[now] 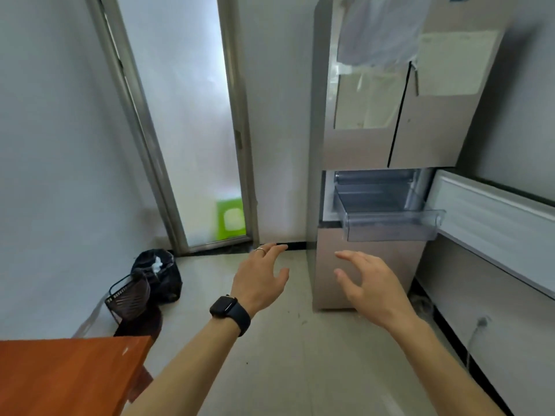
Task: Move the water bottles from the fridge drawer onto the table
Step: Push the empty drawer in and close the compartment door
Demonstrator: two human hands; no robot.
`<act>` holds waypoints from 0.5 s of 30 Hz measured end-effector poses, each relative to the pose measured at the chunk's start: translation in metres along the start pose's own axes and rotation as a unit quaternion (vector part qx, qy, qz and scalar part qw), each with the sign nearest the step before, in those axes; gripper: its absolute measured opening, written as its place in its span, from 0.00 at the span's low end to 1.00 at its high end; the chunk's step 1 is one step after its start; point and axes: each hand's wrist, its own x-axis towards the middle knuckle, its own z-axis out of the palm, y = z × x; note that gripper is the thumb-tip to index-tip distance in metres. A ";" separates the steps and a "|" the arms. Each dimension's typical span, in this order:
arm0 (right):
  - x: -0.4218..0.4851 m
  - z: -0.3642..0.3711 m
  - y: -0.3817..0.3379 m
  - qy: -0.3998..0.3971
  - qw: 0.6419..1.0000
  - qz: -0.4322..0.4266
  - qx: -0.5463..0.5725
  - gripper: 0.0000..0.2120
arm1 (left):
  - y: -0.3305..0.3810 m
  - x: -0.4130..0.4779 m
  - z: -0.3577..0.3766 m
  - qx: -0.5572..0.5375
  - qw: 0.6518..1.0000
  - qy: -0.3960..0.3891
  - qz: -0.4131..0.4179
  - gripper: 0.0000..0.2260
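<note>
Both arms reach forward over the floor toward the fridge (pixel 360 145) at the far right. The left hand (pixel 261 280), with a watch (pixel 229 313) on its wrist and a ring (pixel 260 250) on one finger, and the right hand (pixel 369 283) hang side by side in the air, apart from each other and short of the cabinet. The fingers of both are released, spread and only loosely bent, holding nothing, which looks like readiness to take hold with two hands at once. The clear drawer (pixel 390 226) stands slid out of its compartment, and the door (pixel 495 211) of that compartment swings wide to the right, so the way in from above and in front is free. No water bottles show: what can be seen of the drawer through its clear front looks bare, though its floor is partly hidden. Only a corner of the orange-brown bench (pixel 69 376) appears at the near left, and it carries nothing. A black bag (pixel 159 274) and a wire basket (pixel 129 298) sit on the floor beyond it, by the left wall.
</note>
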 end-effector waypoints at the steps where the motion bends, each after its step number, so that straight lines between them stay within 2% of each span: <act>1: 0.017 -0.003 0.010 0.005 1.000 0.007 -0.003 0.20 | 0.001 0.021 0.006 -0.002 1.000 0.000 0.008 0.22; 8: 0.119 -0.021 0.084 0.039 0.997 0.060 -0.024 0.19 | 0.020 0.170 0.048 0.002 0.997 -0.008 0.071 0.22; 15: 0.183 -0.024 0.178 0.059 0.990 0.121 -0.032 0.19 | 0.054 0.290 0.119 -0.037 0.994 -0.023 0.102 0.22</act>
